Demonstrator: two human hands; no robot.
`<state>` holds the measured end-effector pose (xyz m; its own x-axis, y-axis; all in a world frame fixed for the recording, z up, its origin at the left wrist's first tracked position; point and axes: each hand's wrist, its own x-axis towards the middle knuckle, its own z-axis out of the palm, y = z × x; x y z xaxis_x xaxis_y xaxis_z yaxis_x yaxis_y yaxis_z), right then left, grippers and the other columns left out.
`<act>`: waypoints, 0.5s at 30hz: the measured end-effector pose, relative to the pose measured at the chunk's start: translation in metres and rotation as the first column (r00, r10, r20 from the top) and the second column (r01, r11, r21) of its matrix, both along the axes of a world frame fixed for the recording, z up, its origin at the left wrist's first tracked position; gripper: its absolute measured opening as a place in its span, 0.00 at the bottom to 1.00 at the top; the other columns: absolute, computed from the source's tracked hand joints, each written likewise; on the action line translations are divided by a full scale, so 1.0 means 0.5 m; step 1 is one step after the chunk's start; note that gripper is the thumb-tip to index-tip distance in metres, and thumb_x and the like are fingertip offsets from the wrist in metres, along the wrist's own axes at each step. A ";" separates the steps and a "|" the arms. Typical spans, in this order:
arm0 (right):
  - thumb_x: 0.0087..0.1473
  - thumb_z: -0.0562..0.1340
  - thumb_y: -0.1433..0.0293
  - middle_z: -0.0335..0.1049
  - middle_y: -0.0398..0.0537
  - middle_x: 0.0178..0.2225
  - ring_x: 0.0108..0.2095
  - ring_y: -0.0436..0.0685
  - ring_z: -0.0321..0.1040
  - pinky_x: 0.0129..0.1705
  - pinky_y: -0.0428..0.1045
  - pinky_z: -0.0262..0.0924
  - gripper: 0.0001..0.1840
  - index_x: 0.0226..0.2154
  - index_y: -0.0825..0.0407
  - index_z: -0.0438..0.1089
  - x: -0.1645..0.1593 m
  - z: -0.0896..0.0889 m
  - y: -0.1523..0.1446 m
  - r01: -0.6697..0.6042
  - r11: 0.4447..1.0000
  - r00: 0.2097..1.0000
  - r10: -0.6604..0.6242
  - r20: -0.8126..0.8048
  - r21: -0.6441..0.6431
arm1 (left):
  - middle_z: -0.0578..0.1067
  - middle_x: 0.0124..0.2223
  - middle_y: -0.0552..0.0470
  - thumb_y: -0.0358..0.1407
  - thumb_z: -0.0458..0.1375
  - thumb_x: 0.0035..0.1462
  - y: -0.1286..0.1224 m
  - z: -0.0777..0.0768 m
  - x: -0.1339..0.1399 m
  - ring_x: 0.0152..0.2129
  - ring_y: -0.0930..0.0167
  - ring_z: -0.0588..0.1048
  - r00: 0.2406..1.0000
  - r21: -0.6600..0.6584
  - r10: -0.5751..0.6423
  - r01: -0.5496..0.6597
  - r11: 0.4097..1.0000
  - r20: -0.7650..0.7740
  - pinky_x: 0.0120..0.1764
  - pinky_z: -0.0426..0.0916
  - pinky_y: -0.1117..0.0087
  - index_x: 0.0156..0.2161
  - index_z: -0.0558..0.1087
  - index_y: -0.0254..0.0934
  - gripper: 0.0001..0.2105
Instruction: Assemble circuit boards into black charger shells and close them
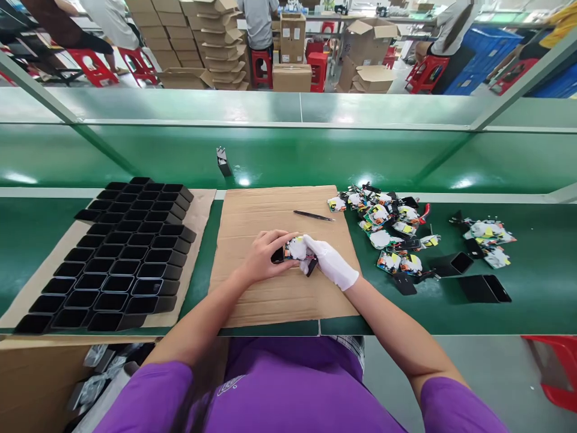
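Note:
Over the cardboard sheet (252, 219), my bare left hand (265, 258) grips a small black plastic housing (278, 255) whose body is mostly covered by my fingers. My right hand (331, 263), in a white glove, is closed on a circuit board assembly (296, 248) with white and yellow patches. The board sits at the housing's right side; how far it reaches inside I cannot tell. A black part (312, 266) shows below the gloved fingers. Beyond both hands, a thin black pen-like tool (314, 215) lies on the cardboard.
Rows of black open housings (121, 266) stand at the left. Piled circuit board assemblies (381, 239) lie at the right, with more boards (489, 231) and two black housings (484, 288) farther right. A black plug-like piece (222, 161) stands on the green surface behind.

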<state>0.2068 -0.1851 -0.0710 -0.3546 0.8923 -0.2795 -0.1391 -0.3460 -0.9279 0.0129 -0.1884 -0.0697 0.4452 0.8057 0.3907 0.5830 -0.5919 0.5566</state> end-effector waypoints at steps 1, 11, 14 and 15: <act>0.42 0.65 0.38 0.71 0.44 0.22 0.22 0.51 0.65 0.27 0.47 0.61 0.33 0.25 0.53 0.73 0.002 0.003 -0.003 -0.028 1.000 1.000 0.028 -0.001 -0.004 | 0.78 0.47 0.45 0.49 0.63 0.55 0.001 0.000 -0.002 0.44 0.63 0.76 1.000 -0.005 -0.004 0.004 1.000 0.012 0.48 0.66 0.63 0.56 0.72 0.41 0.26; 0.39 0.74 0.50 0.64 0.54 0.61 0.55 0.63 0.68 0.54 0.59 0.67 0.49 0.62 0.44 0.61 0.018 0.004 -0.013 -0.363 0.892 0.923 0.383 -0.025 0.268 | 0.80 0.44 0.47 0.53 0.61 0.56 -0.011 0.017 -0.008 0.39 0.66 0.78 0.881 -0.150 0.151 -0.092 0.984 0.448 0.42 0.72 0.66 0.48 0.74 0.37 0.23; 0.39 0.76 0.56 0.65 0.55 0.60 0.57 0.65 0.66 0.59 0.62 0.62 0.49 0.62 0.45 0.61 -0.001 -0.002 -0.031 -0.282 0.893 0.952 0.216 0.215 0.352 | 0.80 0.43 0.47 0.53 0.62 0.54 -0.011 0.017 -0.006 0.39 0.66 0.79 0.874 -0.171 0.174 -0.106 0.980 0.454 0.42 0.72 0.67 0.47 0.74 0.37 0.23; 0.43 0.73 0.55 0.66 0.54 0.59 0.58 0.65 0.65 0.61 0.63 0.60 0.46 0.63 0.45 0.61 -0.008 -0.001 -0.036 -0.215 0.902 0.964 0.135 0.230 0.374 | 0.80 0.43 0.47 0.52 0.63 0.53 -0.011 0.017 -0.005 0.39 0.66 0.79 0.883 -0.154 0.154 -0.094 0.984 0.443 0.42 0.72 0.67 0.47 0.74 0.37 0.23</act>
<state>0.2029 -0.2030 -0.0718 -0.4901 0.8716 0.0011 0.0857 0.0495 -0.9951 0.0104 -0.1938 -0.0612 0.1375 0.8977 0.4185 0.3151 -0.4402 0.8408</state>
